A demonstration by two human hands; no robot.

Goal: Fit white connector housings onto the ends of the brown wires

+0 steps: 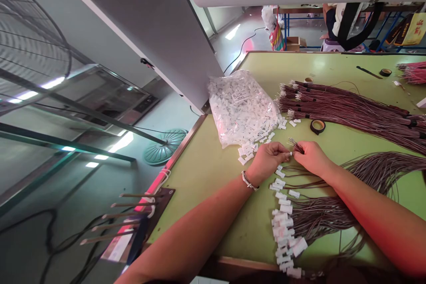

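Observation:
My left hand, with a bracelet at its wrist, is closed in a pinch on a small white connector, mostly covered by the fingertips. Close against it, my right hand is closed round a small bunch of brown wires, whose bare metal ends point up and left. Below the hands lie brown wires with white connectors on their left ends, in a column down to the table's front edge. Loose white connectors lie left of my left hand.
A clear plastic bag of white connectors lies on the green table. Behind my right hand are taped brown wire bundles and a black tape roll. A rack of rods juts from the left edge. Across the room sits a person.

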